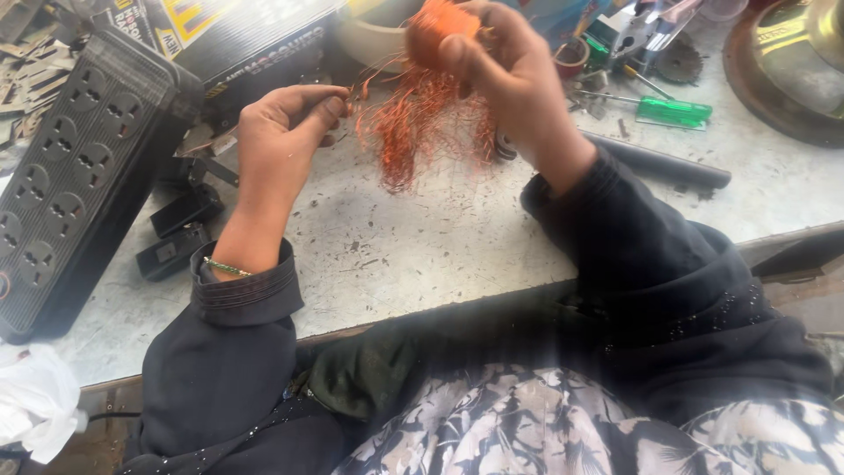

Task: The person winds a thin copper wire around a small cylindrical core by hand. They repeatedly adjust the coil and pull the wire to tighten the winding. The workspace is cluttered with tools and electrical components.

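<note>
From the head view, my right hand (514, 75) is curled shut around the top of a tangle of orange copper wire (422, 123), held up at about twelve o'clock over the grey worktable (422, 255). My left hand (281, 132), at ten o'clock, pinches a few loose strands between thumb and forefinger. The wire looks light, springy and hair-thin, likely to kink or snap, so I judge the bunched top the safest grip. A black power strip (75, 167) lies at nine o'clock, a green-handled screwdriver (673, 112) at two.
</note>
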